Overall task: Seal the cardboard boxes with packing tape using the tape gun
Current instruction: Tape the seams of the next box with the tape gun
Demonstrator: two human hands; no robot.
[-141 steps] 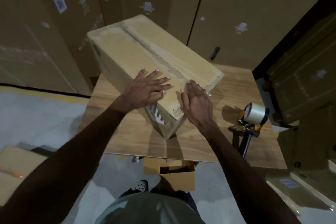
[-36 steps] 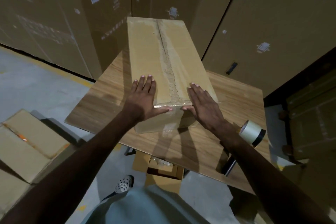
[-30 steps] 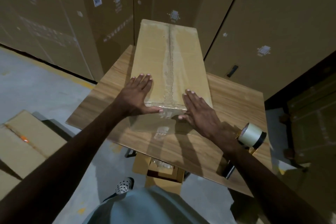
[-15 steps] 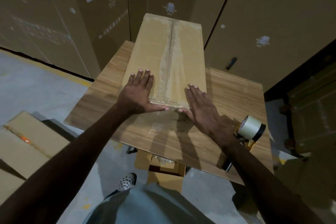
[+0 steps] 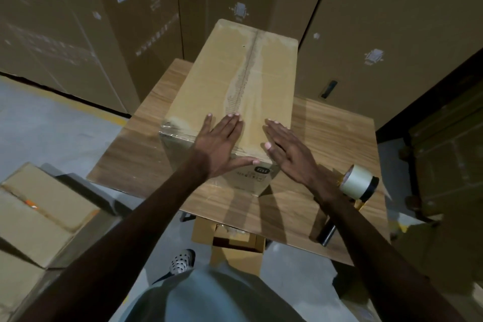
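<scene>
Seemingly close to finished with this box [image 5: 235, 81]: showed a glossy, rippled strip of tape [image 5: 241, 86] down the middle seam of the top, plus a shiny band folded over the near left corner. Could not tell how the far end was covered. Judged the step in hand as smoothing or steadying rather than taping, since the tape gun [image 5: 358, 185] lay untouched at the right edge of the surface [image 5: 329, 136], roll up and handle trailing toward the near side, partly hidden behind the right forearm. Left to do, by that reading: any open seams on this box and the other boxes of the task, such as the small one [image 5: 235, 242] under the near edge of the surface, flaps apparently loose.

Stood the box on the middle of the surface, long axis running near to far, taped seam along that same line, far end overhanging toward the stacked cartons [image 5: 130, 21].

Pressed the left hand [image 5: 218, 148] flat on the near end of the top, grip wide, fingers straight, thumb spread along the near edge, holding nothing. Kept the right hand [image 5: 288, 153] likewise wide and straight-fingered at the near right corner, holding nothing; could not tell whether touching or just above.
</scene>
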